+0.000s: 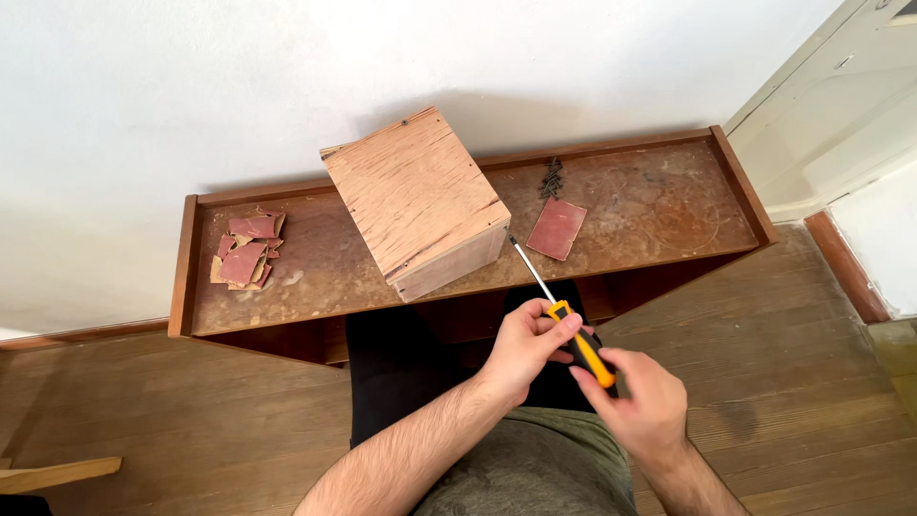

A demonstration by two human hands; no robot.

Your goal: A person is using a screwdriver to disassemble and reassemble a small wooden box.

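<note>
Below the tabletop [315,287] edge, a yellow-handled screwdriver [564,320] is gripped by both hands, left hand [523,346] and right hand [642,403] fingers clamped on its handle. Its tip is set against the corner of a wooden box [417,201] on the tabletop.

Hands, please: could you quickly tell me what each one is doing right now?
Left hand: closed on the front of the screwdriver handle.
Right hand: fingers closed on the rear end of the same handle.
</note>
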